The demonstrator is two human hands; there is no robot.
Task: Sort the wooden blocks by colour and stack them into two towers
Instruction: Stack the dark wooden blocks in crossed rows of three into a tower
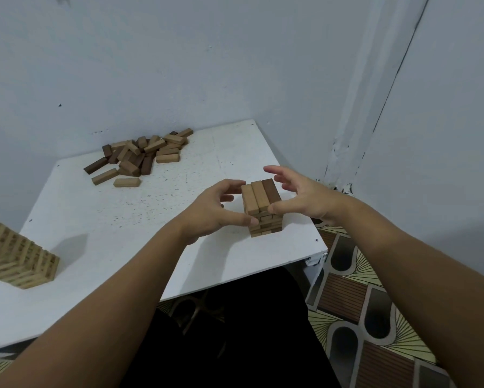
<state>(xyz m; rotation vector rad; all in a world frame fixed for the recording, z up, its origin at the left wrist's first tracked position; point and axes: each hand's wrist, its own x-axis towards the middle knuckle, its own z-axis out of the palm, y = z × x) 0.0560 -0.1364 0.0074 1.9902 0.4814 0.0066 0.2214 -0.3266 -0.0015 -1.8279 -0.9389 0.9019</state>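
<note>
Wooden blocks lie in three groups on the white worktop [101, 236]. A small tower [263, 210] stands near the front right corner, directly between the two hands. Its top layer holds three blocks side by side, long axes running away from the person: two light ones on the left, one darker brown block [271, 191] on the right. Layers below alternate crosswise; the colours lower down are hard to separate. Left hand [215, 210] sits just left of the tower, fingers loosely curved and spread, thumb tip at the tower's lower front left edge; fingertips appear to touch the upper left side, though contact is uncertain. Right hand [299, 196] is just right of it, fingers splayed wide above and behind the top layer, thumb at the front end of the top layer. Neither hand grips a block; both bracket the stack as if squaring it. Both are about equally near; the dark block is on the right hand's side. A loose pile [140, 155] of mixed light and dark blocks lies well apart at the far left, nearer the left hand's side. A second, larger light stack [17, 256] stands at the left edge, partly cut off. Judgement: building is at an early stage, most blocks unsorted; the next block must come from the far pile, a forward-left reach.
</note>
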